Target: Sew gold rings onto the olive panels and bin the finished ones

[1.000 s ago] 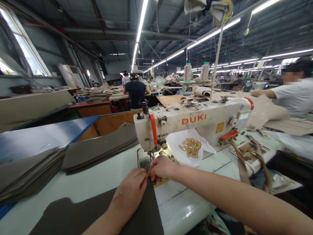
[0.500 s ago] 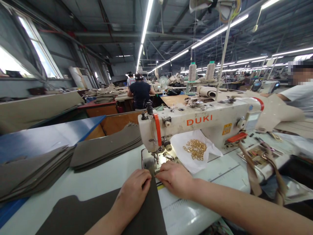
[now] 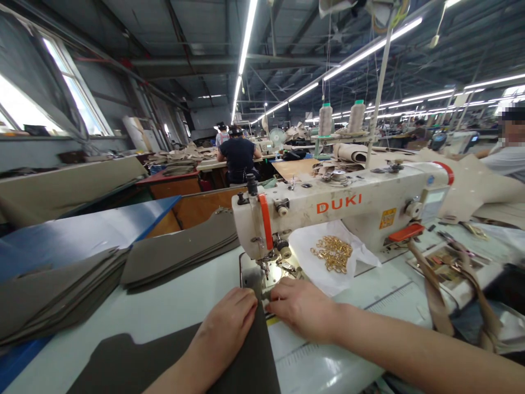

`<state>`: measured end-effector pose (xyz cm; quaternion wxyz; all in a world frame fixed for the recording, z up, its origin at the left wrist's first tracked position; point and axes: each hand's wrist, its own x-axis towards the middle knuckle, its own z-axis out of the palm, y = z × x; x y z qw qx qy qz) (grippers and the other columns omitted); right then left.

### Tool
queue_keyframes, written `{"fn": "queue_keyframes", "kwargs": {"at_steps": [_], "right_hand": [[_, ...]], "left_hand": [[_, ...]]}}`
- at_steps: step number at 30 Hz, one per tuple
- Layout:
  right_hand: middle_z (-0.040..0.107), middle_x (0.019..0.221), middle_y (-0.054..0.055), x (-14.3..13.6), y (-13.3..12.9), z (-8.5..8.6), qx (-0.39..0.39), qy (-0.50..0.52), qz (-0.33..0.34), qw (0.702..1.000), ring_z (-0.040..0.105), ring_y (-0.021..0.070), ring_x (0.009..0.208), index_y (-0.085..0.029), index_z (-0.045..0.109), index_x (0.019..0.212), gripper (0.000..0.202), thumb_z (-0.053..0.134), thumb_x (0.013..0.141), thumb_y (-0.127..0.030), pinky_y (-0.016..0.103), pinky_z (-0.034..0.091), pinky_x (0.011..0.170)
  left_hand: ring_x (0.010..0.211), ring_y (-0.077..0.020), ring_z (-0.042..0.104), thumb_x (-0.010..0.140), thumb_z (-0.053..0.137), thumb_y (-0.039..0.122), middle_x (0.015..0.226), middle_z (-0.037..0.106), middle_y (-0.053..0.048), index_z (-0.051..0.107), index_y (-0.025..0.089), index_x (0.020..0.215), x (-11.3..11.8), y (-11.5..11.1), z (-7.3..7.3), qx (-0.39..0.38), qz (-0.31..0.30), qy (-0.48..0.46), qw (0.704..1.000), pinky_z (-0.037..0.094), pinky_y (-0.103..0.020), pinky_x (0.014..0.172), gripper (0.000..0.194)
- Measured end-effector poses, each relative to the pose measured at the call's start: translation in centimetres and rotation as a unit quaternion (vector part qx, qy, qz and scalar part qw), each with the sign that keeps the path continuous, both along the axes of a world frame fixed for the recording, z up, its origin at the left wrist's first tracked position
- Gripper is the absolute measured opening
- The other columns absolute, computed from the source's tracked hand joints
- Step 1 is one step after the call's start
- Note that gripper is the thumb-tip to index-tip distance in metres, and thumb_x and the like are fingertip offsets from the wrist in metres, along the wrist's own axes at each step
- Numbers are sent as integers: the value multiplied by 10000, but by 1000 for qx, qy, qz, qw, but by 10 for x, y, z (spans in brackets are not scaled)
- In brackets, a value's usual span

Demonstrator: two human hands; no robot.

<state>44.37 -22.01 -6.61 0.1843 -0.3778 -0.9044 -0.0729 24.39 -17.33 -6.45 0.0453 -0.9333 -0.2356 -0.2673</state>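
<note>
A dark grey-brown fabric panel (image 3: pixel 135 361) lies on the sewing machine table, its narrow end up by the presser foot (image 3: pixel 266 268). My left hand (image 3: pixel 229 323) rests on the panel with its fingers curled together at the right edge, just in front of the foot. Close on the right, my right hand (image 3: pixel 303 309) has its fingers bent and pressed together beside that edge. Whatever its fingertips pinch is hidden. Above both hands stands the white sewing machine (image 3: pixel 299 210), its lamp lighting the needle plate.
Gold-coloured metal rings (image 3: pixel 333 253) lie on white paper (image 3: pixel 301 241) under the machine arm. Stacked dark panels (image 3: pixel 180 249) are at left. A parts tray (image 3: pixel 455 268) and tan straps (image 3: pixel 430 295) sit at right. Thread cones (image 3: pixel 325 120) stand behind; other people work farther off.
The view has shifted slightly, moving the scene a little right. Both hands stay close to the presser foot, with the right fingertips slightly farther from the left hand.
</note>
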Motion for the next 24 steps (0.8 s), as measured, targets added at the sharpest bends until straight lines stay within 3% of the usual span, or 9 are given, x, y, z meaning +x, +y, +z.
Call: {"fn": "queue_keyframes", "kwargs": {"at_steps": [4, 8, 13, 18, 24], "right_hand": [[614, 878, 33, 8, -13, 11, 22, -78, 38, 996, 510, 189, 830, -162, 612, 987, 162, 466, 937, -211, 294, 404, 687], [607, 917, 31, 6, -19, 15, 15, -94, 53, 994, 499, 184, 867, -150, 580, 1043, 176, 439, 952, -204, 296, 406, 738], [608, 930, 12, 0, -14, 8, 11, -67, 30, 997, 509, 180, 893, -191, 571, 1047, 176, 427, 959, -243, 302, 407, 773], [617, 854, 14, -8, -9, 2, 17, -19, 15, 1000, 525, 175, 837, -174, 578, 855, 190, 513, 907, -345, 295, 421, 775], [626, 805, 1, -18, -2, -10, 59, 1, 56, 997, 535, 151, 780, -181, 566, 794, 149, 483, 913, -212, 282, 443, 769]], "left_hand": [[700, -174, 613, 881, 385, 83, 746, 630, -22, 541, 188, 784, -1, 0, -3, 19, -11, -17, 1000, 536, -304, 652, 212], [708, -173, 616, 901, 367, 100, 756, 631, -22, 536, 193, 798, -1, 1, -6, 25, -8, -25, 999, 538, -308, 661, 218], [708, -175, 622, 896, 356, 90, 753, 635, -24, 548, 188, 813, -1, 1, -7, 30, -10, -29, 999, 542, -307, 653, 231], [686, -175, 622, 877, 371, 85, 735, 635, -23, 559, 190, 792, -2, -1, -5, 29, 0, -37, 999, 543, -298, 630, 232], [670, -167, 618, 865, 372, 67, 734, 640, -19, 558, 193, 778, -1, -1, -6, 20, 3, -33, 999, 547, -291, 617, 241]]}}
